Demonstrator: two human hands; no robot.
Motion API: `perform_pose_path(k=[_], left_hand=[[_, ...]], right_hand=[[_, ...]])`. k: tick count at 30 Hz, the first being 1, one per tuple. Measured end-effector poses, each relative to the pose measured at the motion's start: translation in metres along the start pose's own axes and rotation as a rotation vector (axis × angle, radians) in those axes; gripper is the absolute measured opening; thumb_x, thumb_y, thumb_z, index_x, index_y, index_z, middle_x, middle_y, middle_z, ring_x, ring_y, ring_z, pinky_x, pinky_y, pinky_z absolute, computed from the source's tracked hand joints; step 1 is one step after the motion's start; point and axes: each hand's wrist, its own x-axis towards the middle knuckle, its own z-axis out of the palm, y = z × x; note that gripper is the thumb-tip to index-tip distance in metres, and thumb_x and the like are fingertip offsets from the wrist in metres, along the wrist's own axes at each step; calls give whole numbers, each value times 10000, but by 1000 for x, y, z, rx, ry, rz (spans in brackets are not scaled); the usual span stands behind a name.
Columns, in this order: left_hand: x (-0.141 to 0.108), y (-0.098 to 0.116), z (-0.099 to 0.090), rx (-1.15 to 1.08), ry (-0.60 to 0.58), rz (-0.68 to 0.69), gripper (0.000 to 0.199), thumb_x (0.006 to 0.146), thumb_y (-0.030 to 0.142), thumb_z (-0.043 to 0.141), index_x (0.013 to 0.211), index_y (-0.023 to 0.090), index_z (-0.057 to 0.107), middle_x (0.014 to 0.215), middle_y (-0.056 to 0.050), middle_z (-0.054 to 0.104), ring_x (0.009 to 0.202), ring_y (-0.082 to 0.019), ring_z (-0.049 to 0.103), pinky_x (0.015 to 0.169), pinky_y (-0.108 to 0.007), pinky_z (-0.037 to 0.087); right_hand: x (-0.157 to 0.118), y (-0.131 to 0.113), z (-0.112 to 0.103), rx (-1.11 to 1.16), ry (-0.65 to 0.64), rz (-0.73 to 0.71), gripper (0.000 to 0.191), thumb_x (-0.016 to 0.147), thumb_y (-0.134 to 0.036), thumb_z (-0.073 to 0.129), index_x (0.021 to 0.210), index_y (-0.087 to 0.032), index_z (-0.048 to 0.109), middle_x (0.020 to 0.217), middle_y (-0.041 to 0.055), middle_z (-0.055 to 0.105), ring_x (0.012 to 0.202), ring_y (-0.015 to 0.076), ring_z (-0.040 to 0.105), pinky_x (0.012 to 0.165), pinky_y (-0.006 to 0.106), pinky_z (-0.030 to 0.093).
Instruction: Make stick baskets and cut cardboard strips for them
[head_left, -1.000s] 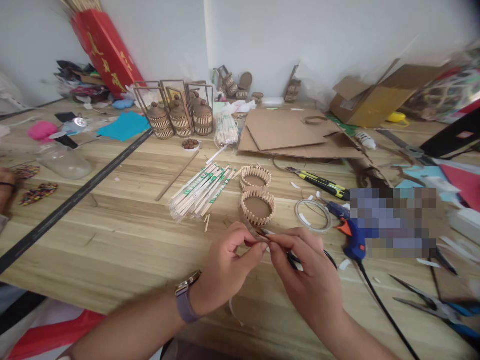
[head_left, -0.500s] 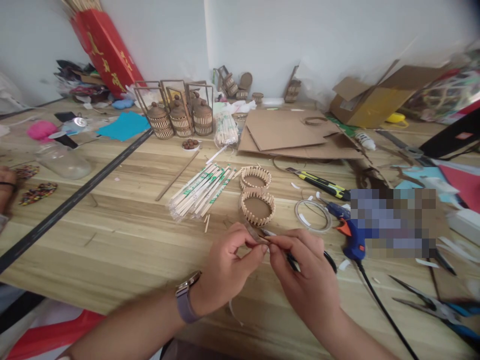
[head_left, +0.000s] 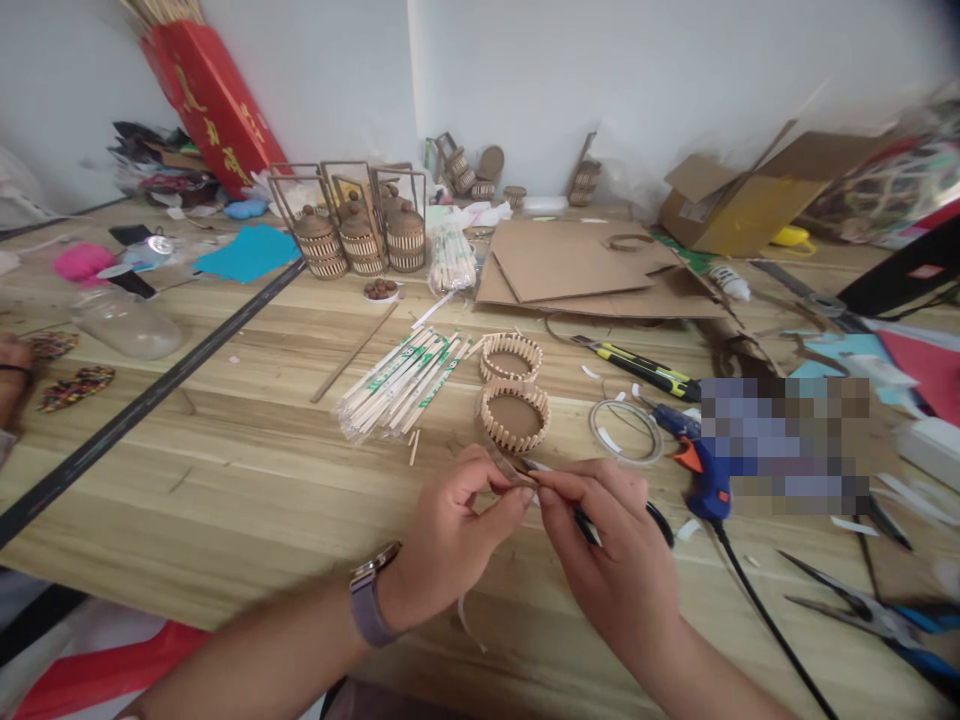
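strip of thin, curved brown material (head_left: 508, 468) is pinched between thumb and forefinger of both the left hand (head_left: 461, 525) and the right hand (head_left: 615, 525), near a round, brown-floored cup of pale wooden sticks (head_left: 516, 442). the hands match their earlier pose.

The head camera is looking forward and steeply down from above the near side of the table (head_left: 255, 500), facing the pale wall (head_left: 525, 90) beyond. It is sitting close over the left hand (head_left: 454, 540) and right hand (head_left: 615, 560), which are filling the lower middle, while the wall is closing off the top.
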Motion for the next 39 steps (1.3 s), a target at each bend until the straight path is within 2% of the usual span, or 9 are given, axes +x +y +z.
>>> perform_pose_path(k=[18, 26, 30, 34, 37, 39], left_hand=[[-2, 1, -1, 11, -18, -4, 157, 888, 244, 642, 753, 168, 613, 785, -11, 599, 759, -139, 560, 711, -259, 440], [2, 5, -2, -98, -28, -32, 107, 861, 222, 658, 774, 161, 646, 776, -10, 615, 733, -127, 563, 683, -240, 446], [6, 6, -7, -230, -9, -47, 95, 890, 253, 652, 836, 181, 682, 838, -11, 670, 785, -126, 599, 709, -227, 472], [11, 9, -13, -375, -2, -72, 105, 883, 287, 678, 848, 190, 701, 954, -31, 736, 861, -147, 656, 770, -251, 518], [14, 11, -16, -412, -18, -28, 103, 869, 288, 701, 831, 192, 702, 952, -34, 743, 869, -149, 665, 781, -260, 531], [15, 13, -18, -411, -23, 8, 114, 859, 293, 716, 811, 192, 697, 890, -27, 733, 827, -140, 658, 743, -250, 529]], right_hand=[[1, 1, -1, -3, -15, -23, 109, 923, -123, 542, 912, -201, 618, 789, 0, 641, 743, 132, 595, 693, 298, 383], [5, 2, -3, 38, -23, 57, 119, 890, -159, 560, 814, -236, 608, 709, -29, 645, 664, 138, 604, 656, 296, 402], [17, 24, -15, -60, 14, 157, 171, 884, -213, 523, 731, -240, 594, 683, -17, 654, 656, 154, 605, 658, 304, 401], [30, 65, -36, -259, 53, 387, 225, 835, -342, 491, 687, -228, 616, 688, 37, 663, 670, 207, 603, 644, 338, 368], [30, 93, -48, -477, -17, 486, 353, 871, -385, 429, 595, -223, 580, 649, 54, 626, 653, 229, 575, 706, 396, 343], [26, 106, -52, -600, -46, 479, 363, 889, -377, 444, 593, -218, 582, 644, 57, 604, 658, 236, 563, 713, 411, 316]])
